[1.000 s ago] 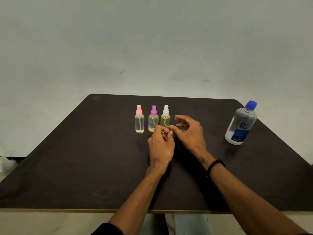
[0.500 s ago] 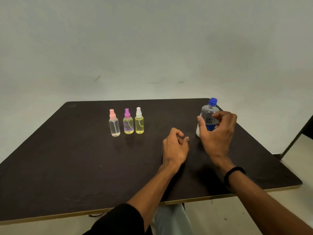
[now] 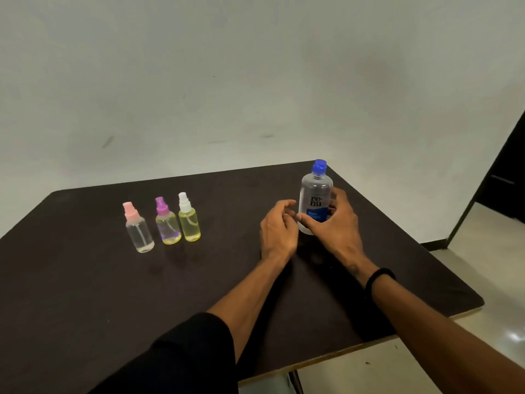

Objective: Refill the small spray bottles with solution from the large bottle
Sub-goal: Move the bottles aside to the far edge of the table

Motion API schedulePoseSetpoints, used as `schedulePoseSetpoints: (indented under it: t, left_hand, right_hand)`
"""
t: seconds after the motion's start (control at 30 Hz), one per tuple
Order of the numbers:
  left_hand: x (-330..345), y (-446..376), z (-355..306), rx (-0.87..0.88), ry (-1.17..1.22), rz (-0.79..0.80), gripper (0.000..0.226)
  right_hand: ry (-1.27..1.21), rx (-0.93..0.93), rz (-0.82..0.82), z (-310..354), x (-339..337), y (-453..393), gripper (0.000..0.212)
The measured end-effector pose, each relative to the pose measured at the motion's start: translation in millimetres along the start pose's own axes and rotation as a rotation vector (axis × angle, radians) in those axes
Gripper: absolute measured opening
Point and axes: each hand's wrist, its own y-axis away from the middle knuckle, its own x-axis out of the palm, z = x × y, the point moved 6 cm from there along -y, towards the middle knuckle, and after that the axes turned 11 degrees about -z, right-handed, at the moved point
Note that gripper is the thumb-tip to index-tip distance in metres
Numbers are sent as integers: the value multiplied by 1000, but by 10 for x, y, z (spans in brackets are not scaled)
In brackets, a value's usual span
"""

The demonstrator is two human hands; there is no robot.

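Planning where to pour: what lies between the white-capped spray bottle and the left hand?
Nothing: the head view shows only bare dark table between the white-capped spray bottle and the left hand.

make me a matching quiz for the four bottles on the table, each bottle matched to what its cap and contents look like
Column one:
1. leftmost small clear plastic spray bottle
2. middle small spray bottle
3. rightmost small spray bottle
4. large clear plastic bottle with blue label

Column two:
A. white cap, yellow liquid
B. blue cap, clear liquid, right hand's grip around it
C. pink cap, nearly empty
D. purple cap, yellowish liquid

Pairs: 1-C, 2-D, 3-A, 4-B
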Motion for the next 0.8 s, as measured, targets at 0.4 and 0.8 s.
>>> schedulePoseSetpoints:
  t: [0.4, 0.8]
  left_hand:
    - [512, -1208, 23, -222, 74, 196, 21]
    - [1398, -2030, -123, -69, -69, 407, 48]
  right_hand:
    - [80, -31, 18, -107, 115, -1068, 88]
    - [85, 44, -36, -515, 726, -2230, 79]
